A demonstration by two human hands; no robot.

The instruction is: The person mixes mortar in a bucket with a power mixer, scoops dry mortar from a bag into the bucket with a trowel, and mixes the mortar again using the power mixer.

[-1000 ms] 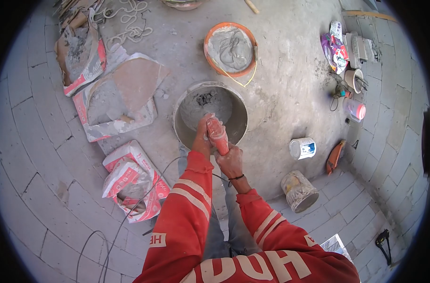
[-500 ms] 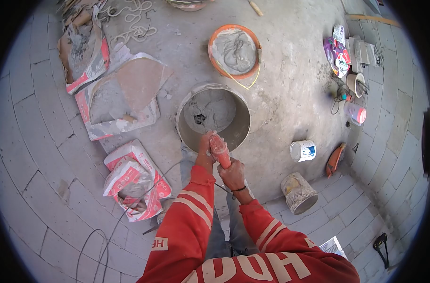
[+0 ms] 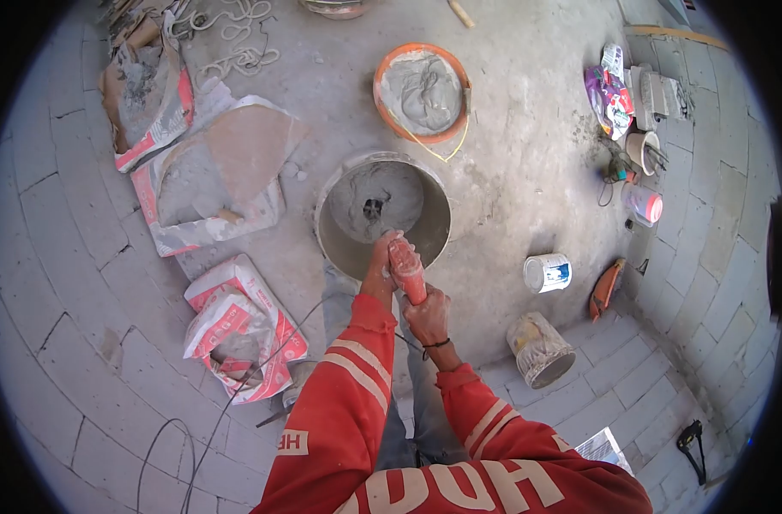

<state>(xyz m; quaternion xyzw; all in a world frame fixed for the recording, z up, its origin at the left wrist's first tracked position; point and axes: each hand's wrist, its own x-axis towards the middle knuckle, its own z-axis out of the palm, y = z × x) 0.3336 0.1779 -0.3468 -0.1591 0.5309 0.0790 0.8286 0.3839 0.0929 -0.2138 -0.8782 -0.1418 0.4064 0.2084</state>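
Note:
Both my hands grip a red power mixer [image 3: 408, 272] at the near rim of a large round bucket [image 3: 438, 218]. My left hand [image 3: 382, 257] is closed round its front part, and my right hand [image 3: 428, 315] is wrapped round its rear end. Inside the bucket is wet grey mortar [image 3: 395, 193], with the dark mixing head [image 3: 373, 208] partly sunk in it. Beyond stands an orange-rimmed bucket [image 3: 380, 104] full of grey mortar.
Opened bags of powder [image 3: 275, 201], [image 3: 258, 291] lie to the left. A cable [image 3: 228, 403] runs across the floor. At the right are a white tub [image 3: 548, 272], a dirty bucket [image 3: 536, 343], an orange tool [image 3: 606, 289] and a block wall [image 3: 708, 214].
The mixing head has moved about in the mortar, left and then back to the right and slightly up. My hands and the mixer have shifted slightly right and nearer my body.

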